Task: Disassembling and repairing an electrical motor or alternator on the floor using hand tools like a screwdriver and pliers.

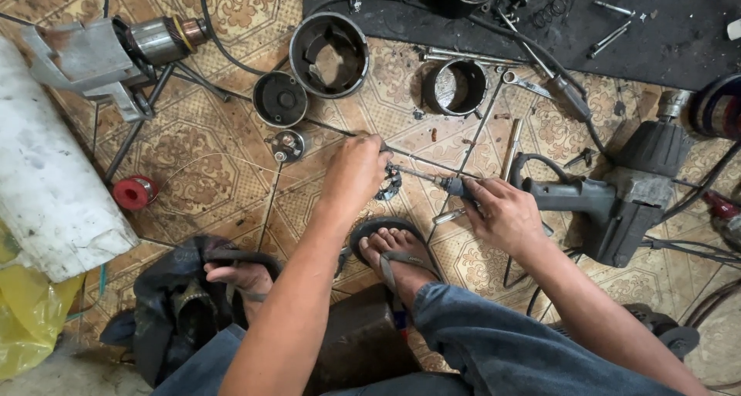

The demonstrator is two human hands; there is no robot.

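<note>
A small round metal part (390, 184) is pinned to the patterned floor (231, 172) near the frame's centre, mostly hidden under the left hand (353, 174), so its exact kind cannot be made out. The left hand is closed down over it, fingers curled at its top edge. From three o'clock, a screwdriver (432, 180) is held by its dark handle in the right hand (502, 214), which is wrapped tightly around it; the thin shaft is laid level and its tip is met by the part. Just below, at six o'clock, two sandalled feet (397, 253) are seen, one resting on dark cloth. At three o'clock of the right hand a grey electric drill (617, 191) is lain on its side, its cord trailing out of view. At twelve o'clock an open metal cylinder housing (330, 54) is stood, with a smaller ring (455, 87) at one o'clock and a round black end cap (279, 99) at eleven o'clock. A motor armature (162, 39) is propped at ten o'clock, partly covered by a grey bracket. A red spool (134, 193) is placed at nine o'clock. A black mat (679, 41) with small tools, hard to identify, is cut off at the top edge.
</note>
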